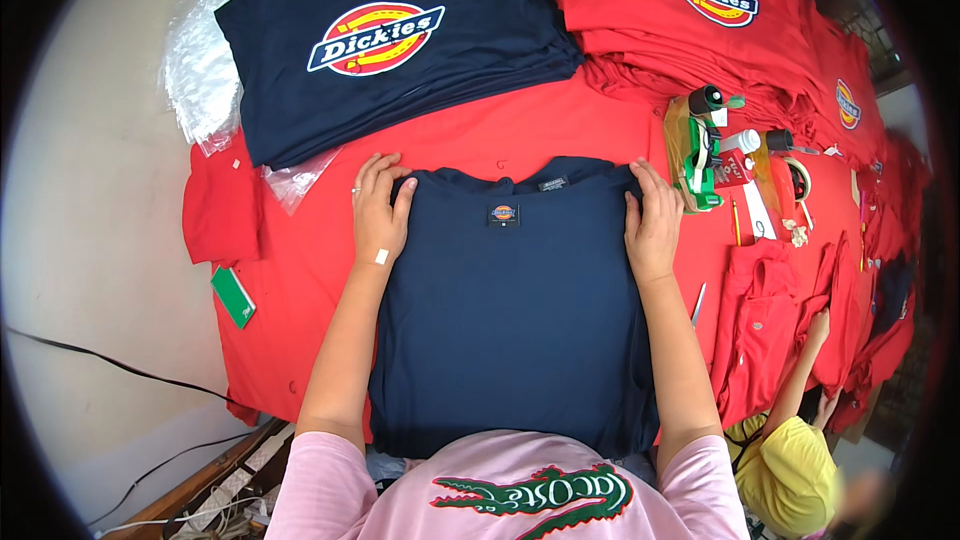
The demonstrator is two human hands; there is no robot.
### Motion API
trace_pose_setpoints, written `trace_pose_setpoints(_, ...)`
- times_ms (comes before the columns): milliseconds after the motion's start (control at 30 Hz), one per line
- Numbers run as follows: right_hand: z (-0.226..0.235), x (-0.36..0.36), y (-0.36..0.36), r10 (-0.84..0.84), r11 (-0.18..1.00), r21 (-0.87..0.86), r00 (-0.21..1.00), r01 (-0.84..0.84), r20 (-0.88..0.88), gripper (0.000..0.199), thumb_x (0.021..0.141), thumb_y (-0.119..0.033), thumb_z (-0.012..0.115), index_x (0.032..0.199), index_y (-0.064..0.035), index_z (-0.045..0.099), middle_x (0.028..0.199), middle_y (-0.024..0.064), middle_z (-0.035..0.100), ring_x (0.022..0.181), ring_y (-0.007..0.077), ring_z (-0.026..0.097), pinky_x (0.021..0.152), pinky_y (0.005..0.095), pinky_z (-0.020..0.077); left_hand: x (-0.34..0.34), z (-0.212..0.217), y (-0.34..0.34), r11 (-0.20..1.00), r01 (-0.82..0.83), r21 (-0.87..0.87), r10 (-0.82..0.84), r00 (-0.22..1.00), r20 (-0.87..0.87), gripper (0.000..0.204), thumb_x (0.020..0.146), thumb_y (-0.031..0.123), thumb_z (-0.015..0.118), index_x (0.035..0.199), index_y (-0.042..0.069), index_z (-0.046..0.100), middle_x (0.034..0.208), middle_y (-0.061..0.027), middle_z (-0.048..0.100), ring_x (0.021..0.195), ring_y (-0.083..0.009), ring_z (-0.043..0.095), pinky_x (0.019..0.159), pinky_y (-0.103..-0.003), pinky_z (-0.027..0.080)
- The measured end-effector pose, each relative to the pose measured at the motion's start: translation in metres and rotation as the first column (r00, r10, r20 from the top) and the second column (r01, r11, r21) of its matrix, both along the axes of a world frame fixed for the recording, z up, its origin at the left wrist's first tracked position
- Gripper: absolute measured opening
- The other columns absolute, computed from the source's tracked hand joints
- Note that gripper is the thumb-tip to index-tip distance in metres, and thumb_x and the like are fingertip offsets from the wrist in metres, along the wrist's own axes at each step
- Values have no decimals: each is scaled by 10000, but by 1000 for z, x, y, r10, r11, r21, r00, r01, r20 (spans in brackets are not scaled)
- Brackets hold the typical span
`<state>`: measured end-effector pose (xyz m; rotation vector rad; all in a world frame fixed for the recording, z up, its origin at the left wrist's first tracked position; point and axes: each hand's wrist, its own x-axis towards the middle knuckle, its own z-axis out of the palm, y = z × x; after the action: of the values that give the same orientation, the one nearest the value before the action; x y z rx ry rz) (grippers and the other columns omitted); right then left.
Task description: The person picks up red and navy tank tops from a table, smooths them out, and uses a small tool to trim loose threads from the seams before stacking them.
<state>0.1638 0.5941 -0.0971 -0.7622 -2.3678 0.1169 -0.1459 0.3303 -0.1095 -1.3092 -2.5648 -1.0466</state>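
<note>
A dark navy T-shirt, folded into a rectangle, lies in front of me with its neckline at the far end. A small label is at its collar. My left hand rests along the shirt's left shoulder edge, fingers stretched out and thumb apart on the cloth. At the opposite shoulder, my right hand lies in the same way, fingers extended and thumb on the fabric. Both hands touch the shirt's edges without a visible grip. The shirt's near end reaches my body.
Beyond it, a stack of navy shirts with a large print stands beside red shirt piles. Clear plastic bags lie at left, near a green card. A tape dispenser stands right. A person in yellow handles red garments.
</note>
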Motion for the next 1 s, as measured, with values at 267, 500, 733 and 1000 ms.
trace_pose_setpoints(267,-3,-1,-2,-9,1000,-24,1000,8,-26,468,925,-14,734,1381,-112,694,1101,96,664,1017,302,626,942,425,509,5,0,-4,982,3,191,0,1000,-19,167,879,30,740,1035,39,681,1188,-119,694,1159,-341,647,1000,-438,503)
trace_pose_setpoints(500,-10,3,2,-23,970,-241,986,-18,-166,301,921,-7,741,1219,-48,724,1054,121,710,1011,325,655,937,433,521,11,-3,-3,981,-97,167,77,990,121,85,986,73,723,1025,8,684,1090,-115,707,1033,-304,687,960,-386,516)
trace_pose_setpoints(733,-4,7,2,3,991,-133,994,-18,-112,277,891,-9,723,1151,-102,703,1150,86,729,1116,304,662,1023,444,481,11,0,-2,987,-120,108,121,993,3,102,1009,139,701,1055,49,690,1121,-90,719,1088,-305,686,1000,-416,505)
trace_pose_setpoints(1000,59,88,-70,171,942,-245,958,-228,-230,253,720,125,630,884,-64,670,1271,115,775,1259,346,683,1068,471,487,85,49,-108,991,88,96,-73,986,-151,109,995,14,666,1088,70,668,1278,-76,771,1320,-300,673,1193,-499,388)
